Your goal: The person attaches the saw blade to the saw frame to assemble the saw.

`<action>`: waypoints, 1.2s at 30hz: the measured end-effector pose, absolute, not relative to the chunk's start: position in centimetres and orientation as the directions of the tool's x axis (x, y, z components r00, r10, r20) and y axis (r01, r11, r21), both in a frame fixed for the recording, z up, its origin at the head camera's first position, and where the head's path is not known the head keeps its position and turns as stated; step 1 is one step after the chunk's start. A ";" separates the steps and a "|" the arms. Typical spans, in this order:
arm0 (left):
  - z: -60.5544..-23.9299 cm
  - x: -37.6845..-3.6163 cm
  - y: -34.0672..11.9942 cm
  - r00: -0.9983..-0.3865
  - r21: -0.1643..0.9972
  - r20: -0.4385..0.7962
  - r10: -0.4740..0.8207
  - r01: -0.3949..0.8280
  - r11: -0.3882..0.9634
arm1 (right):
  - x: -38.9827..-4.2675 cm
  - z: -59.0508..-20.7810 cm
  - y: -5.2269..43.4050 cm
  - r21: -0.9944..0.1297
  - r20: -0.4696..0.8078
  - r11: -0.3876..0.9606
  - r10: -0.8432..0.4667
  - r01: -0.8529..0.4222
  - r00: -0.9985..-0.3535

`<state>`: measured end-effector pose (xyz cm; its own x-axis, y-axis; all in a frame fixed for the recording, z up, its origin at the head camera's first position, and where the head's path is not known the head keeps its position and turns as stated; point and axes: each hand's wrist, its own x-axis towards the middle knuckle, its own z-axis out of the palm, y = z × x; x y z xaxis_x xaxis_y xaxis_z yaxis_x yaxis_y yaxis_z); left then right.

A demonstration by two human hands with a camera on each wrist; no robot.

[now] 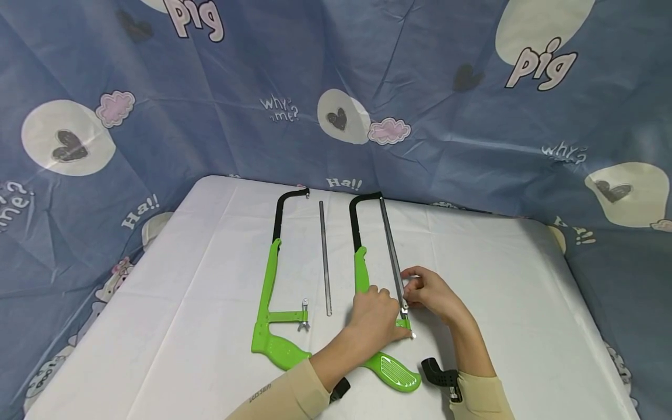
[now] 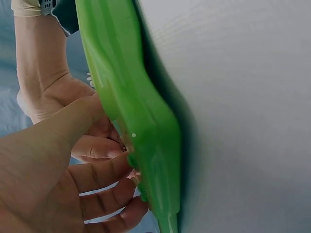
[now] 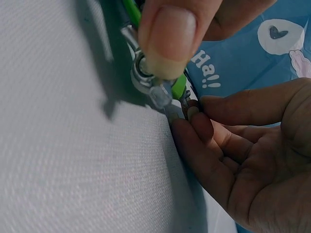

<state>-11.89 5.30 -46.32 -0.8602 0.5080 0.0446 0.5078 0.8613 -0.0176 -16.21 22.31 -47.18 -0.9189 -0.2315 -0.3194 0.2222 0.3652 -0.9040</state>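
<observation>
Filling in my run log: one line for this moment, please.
left hand pinches wing nut | right hand holds blade end | right hacksaw | table

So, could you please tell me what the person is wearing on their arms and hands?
Both hands are bare. The left forearm has a beige sleeve with small dark lettering near the cuff, the right forearm a matching beige sleeve. A black camera mount sits at the right wrist.

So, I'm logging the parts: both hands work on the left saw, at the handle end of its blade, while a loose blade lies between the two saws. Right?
Not quite. The head view shows both hands, left hand and right hand, on the right saw, at the handle end of its blade. The loose blade does lie between it and the left saw.
</observation>
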 end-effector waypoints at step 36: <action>-46.3 -11.9 5.8 -0.830 -0.005 -0.008 0.558 0.558 0.830 | -16.5 -47.6 22.6 -0.903 -0.316 0.373 -0.243 0.213 -0.917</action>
<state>-11.93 5.82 -46.28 -0.8297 0.5581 -0.0078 0.5582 0.8297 -0.0054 -16.48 22.57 -47.61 -0.9171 -0.2429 -0.3161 0.2126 0.3729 -0.9032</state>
